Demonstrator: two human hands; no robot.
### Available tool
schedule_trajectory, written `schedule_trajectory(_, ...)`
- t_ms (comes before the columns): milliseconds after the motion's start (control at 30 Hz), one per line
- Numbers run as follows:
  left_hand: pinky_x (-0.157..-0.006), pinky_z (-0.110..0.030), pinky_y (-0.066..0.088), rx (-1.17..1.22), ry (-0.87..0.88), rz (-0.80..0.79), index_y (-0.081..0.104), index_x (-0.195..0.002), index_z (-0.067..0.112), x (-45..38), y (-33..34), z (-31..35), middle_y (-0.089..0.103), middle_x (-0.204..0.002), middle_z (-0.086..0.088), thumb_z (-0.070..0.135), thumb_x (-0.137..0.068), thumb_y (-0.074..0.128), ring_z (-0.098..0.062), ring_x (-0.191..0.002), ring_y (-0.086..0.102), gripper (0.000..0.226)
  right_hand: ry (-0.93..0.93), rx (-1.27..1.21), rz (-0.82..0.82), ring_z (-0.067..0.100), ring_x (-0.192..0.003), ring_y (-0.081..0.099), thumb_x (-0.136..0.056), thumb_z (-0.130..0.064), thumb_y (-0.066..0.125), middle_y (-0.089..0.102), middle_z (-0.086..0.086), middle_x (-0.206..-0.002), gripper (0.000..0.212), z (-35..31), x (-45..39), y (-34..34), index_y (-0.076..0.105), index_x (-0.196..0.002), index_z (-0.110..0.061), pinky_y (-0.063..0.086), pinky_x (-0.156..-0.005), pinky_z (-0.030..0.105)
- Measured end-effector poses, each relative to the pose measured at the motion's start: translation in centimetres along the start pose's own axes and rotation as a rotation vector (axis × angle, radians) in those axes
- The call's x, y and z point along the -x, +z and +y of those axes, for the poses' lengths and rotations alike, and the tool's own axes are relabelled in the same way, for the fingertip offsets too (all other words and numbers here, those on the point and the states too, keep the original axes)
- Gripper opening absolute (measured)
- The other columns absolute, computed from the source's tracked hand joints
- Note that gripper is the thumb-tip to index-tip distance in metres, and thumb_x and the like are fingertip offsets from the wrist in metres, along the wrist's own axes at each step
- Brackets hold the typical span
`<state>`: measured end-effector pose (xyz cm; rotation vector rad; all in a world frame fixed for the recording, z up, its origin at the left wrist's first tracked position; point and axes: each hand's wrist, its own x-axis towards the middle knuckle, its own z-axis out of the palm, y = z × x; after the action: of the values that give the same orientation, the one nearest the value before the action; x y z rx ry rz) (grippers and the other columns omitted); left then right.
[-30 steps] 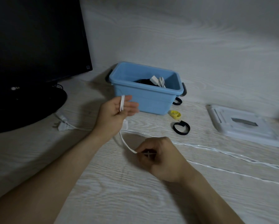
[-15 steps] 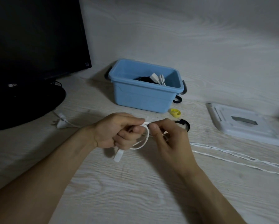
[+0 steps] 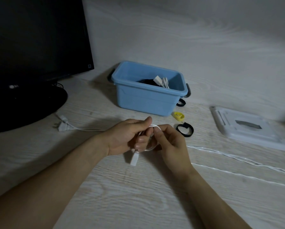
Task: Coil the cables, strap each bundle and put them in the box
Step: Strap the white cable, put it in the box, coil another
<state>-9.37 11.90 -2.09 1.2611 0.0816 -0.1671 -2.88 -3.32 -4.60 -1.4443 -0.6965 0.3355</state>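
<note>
Hands (image 3: 128, 138) slightly nearer, cable (image 3: 152, 129) looped.

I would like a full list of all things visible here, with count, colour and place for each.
box: 1, blue, back centre of table, cables inside
lid: 1, white, right of box
monitor: 1, black, far left
plug: 1, white, on table by monitor base
yellow strap: 1, yellow, in front of box's right corner
black straps: 2, black, one near yellow strap, one beside box
cable: 1, white, partly coiled in hands, rest trailing right
table: 1, pale wood grain
left hand: grips coil
right hand: pinches cable loop
</note>
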Motion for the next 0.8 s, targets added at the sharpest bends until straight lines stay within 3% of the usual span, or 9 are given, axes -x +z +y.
schedule_trajectory(67, -0.053, -0.027, 0.041, -0.057, -0.01, -0.038, 0.063, -0.074, 0.008, 0.2, -0.5, 0.2, 0.043, -0.055, -0.006, 0.037, -0.096, 0.048, -0.018, -0.047, 0.042, 0.04, -0.001, -0.017, 0.005, 0.019, -0.063, 0.063, -0.101, -0.011, 0.052, 0.068, 0.011, -0.07, 0.021, -0.2, 0.1, 0.2, 0.061, -0.092, 0.005, 0.049, -0.057, 0.027)
schedule_trajectory(133, -0.052, -0.027, 0.041, -0.101, -0.037, -0.079, 0.068, -0.078, 0.007, 0.4, -1.0, 0.5, 0.045, -0.052, -0.005, 0.036, -0.095, 0.049, -0.017, -0.045, 0.042, 0.039, -0.024, 0.001, 0.002, 0.025, -0.063, 0.059, -0.101, -0.013, 0.055, 0.067, 0.018, -0.071, 0.022, -0.3, 0.2, 0.3, 0.062, -0.09, 0.004, 0.047, -0.056, 0.032)
schedule_trajectory(267, -0.043, -0.023, 0.017, 0.034, -0.081, -0.113, 0.054, -0.068, 0.015, 0.5, -1.6, 0.4, 0.024, -0.047, 0.008, 0.035, -0.094, 0.049, -0.007, -0.041, 0.015, 0.034, -0.046, 0.098, -0.017, 0.021, -0.06, 0.06, -0.1, -0.011, 0.057, 0.068, 0.008, -0.067, 0.017, -0.3, 0.3, 0.3, 0.067, -0.09, -0.001, 0.048, -0.055, 0.035)
schedule_trajectory(433, -0.039, -0.024, 0.005, 0.204, -0.103, 0.061, 0.041, -0.053, 0.025, 0.0, -1.6, 0.8, 0.018, -0.043, 0.011, 0.033, -0.09, 0.045, -0.01, -0.043, 0.005, 0.038, -0.147, 0.329, 0.004, 0.018, -0.061, 0.067, -0.098, -0.017, 0.061, 0.071, -0.002, -0.075, 0.012, -0.8, -0.2, -0.9, 0.072, -0.092, -0.017, 0.053, -0.059, 0.03)
schedule_trajectory(600, -0.039, -0.022, 0.005, 0.421, 0.064, 0.294, 0.024, -0.049, 0.028, -0.3, -2.2, 1.3, 0.015, -0.038, 0.01, 0.027, -0.093, 0.04, -0.01, -0.036, 0.005, 0.047, -0.195, 0.534, 0.085, 0.011, -0.058, 0.061, -0.091, -0.024, 0.072, 0.067, -0.016, -0.07, 0.014, -1.1, -1.0, -2.7, 0.068, -0.079, -0.028, 0.044, -0.056, 0.018)
schedule_trajectory(800, -0.035, -0.023, 0.013, 0.747, 0.279, 0.414, 0.033, -0.054, 0.023, -0.3, -4.0, 1.7, 0.019, -0.041, 0.009, 0.032, -0.097, 0.036, -0.008, -0.032, 0.015, 0.044, -0.248, 0.689, 0.087, 0.003, -0.073, 0.061, -0.092, -0.018, 0.069, 0.069, -0.012, -0.083, 0.009, -0.6, -1.3, -3.0, 0.069, -0.087, -0.025, 0.042, -0.063, 0.009)
